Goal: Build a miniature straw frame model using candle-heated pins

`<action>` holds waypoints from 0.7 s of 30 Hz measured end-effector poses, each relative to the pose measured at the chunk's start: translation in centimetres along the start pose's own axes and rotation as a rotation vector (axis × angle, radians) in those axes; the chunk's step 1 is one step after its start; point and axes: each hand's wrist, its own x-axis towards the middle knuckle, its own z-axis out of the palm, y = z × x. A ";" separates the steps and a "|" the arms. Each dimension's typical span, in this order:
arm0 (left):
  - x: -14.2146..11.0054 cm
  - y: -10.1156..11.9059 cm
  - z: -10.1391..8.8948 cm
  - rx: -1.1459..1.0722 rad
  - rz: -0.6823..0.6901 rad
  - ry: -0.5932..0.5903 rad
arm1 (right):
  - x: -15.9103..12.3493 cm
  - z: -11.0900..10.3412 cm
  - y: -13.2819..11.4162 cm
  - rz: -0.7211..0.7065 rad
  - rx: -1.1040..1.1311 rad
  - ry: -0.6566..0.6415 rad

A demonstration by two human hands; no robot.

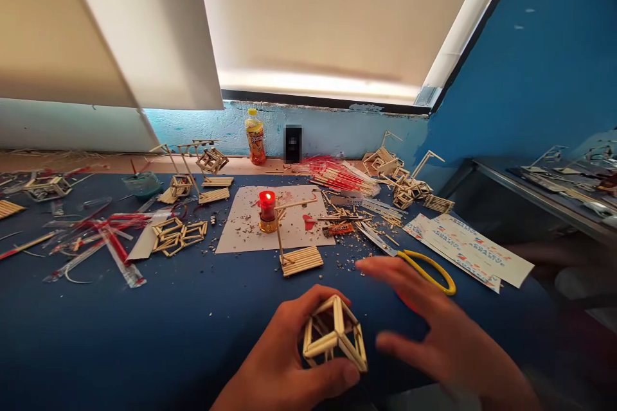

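Pale blinds (337,19) hang in front of a blue wall (554,51), and below them a dark blue tabletop (144,327) is scattered with sticks and scraps. The left hand (282,353) grips a small cage-like stick frame (338,318) between thumb and fingers, near the table's close side. The right hand (436,321), blurred, is apart from the frame just to its right, thumb and fingers spread and holding nothing.

The step in hand appears to be steadying and handling the frame. A next touch from the right hand would call for a light pinch on single sticks, since the thin joints look easy to crush.

The widest stretch of tabletop lies left of the left hand. Straight ahead of it, room is tighter: a stick stand (302,261) with a slatted base is near, and beyond that a lit red candle (267,205) is on a paper sheet (241,231). Scissors (398,253) lie close beyond the right hand's fingers, with printed sheets (475,250) farther right.
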 end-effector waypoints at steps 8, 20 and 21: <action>1.9 -0.2 0.2 -0.250 0.053 0.203 | -3.3 -0.4 10.3 0.757 -0.319 0.100; 2.2 0.1 0.0 -0.337 0.062 0.227 | -3.2 -1.8 9.8 0.967 -0.344 -0.053; 2.2 0.1 0.0 -0.342 0.061 0.222 | -3.6 -1.8 9.6 0.970 -0.333 -0.055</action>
